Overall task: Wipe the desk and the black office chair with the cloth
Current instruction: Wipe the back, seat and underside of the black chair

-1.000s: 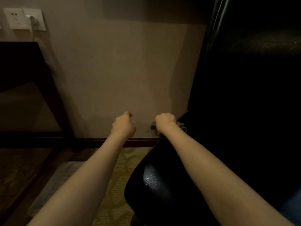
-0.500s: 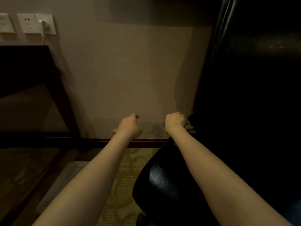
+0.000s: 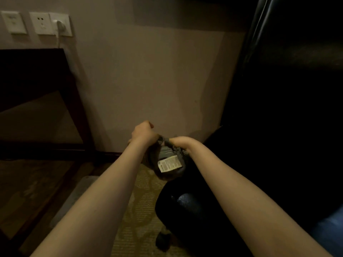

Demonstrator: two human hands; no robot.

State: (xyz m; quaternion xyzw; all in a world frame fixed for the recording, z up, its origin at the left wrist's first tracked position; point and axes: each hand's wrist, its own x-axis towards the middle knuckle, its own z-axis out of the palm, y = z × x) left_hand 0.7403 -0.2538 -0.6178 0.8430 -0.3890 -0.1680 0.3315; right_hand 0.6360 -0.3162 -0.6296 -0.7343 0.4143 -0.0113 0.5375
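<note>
Head view: my left hand (image 3: pixel 143 133) and right hand (image 3: pixel 181 142) both clench bunched grey cloth (image 3: pixel 167 164) (label (image 3: pixel 169 163) out), likely refolding; next I press it onto glossy black office chair (image 3: pixel 194 210).

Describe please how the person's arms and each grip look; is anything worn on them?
The left forearm and right forearm are bare, with no sleeves in view. The left grip and right grip wear no gloves; no watch or bracelet shows at the wrists. Rings cannot be judged.

Cloth tag (image 3: pixel 169 163): print too small to read.
Right hand (image 3: pixel 182 143): fingers hidden — buried in cloth (image 3: pixel 163 154).
Chair (image 3: pixel 278 127): cut off right — lost in dark.
</note>
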